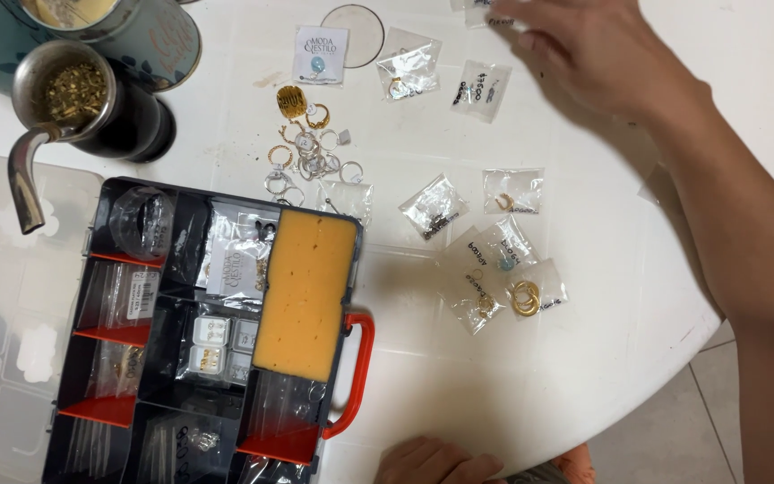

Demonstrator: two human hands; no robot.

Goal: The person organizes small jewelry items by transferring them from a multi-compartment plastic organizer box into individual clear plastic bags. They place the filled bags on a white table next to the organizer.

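Fingers of the right hand [597, 45] spread loosely over a small clear bag [485, 11] at the far edge of the round white tabletop [602, 358]; the motion blur hides whether the grip has closed on the bag, so I cannot tell. Just beside it, toward the middle, lie two more clear bags, one with dark writing [481, 90] and one holding a ring [408, 63], next to a white jewellery card [320, 54] and a thin round glass disc [356, 34]. Nearer the centre sits a loose heap of gold and silver rings [306, 143], tangled and touching one another. Between the heap and the right edge, well apart from the hand, a cluster of small bags is scattered: one with dark pieces [434, 206], one with a gold hook [512, 190], one with large gold hoops [530, 294]. The left hand [436, 462] rests at the near edge, knuckles only showing, its grip curled under and out of sight. At the near left a black plastic organiser case [181, 358] with red dividers and a red handle [360, 372] lies open, its compartments packed with bags and tiny boxes; a yellow foam block [305, 291] lies across it. At the far left stand a dark metal cup of green herb with a bent metal straw [24, 175] and a teal cylinder [150, 36]. Pale tiled floor [674, 421] shows past the near right edge
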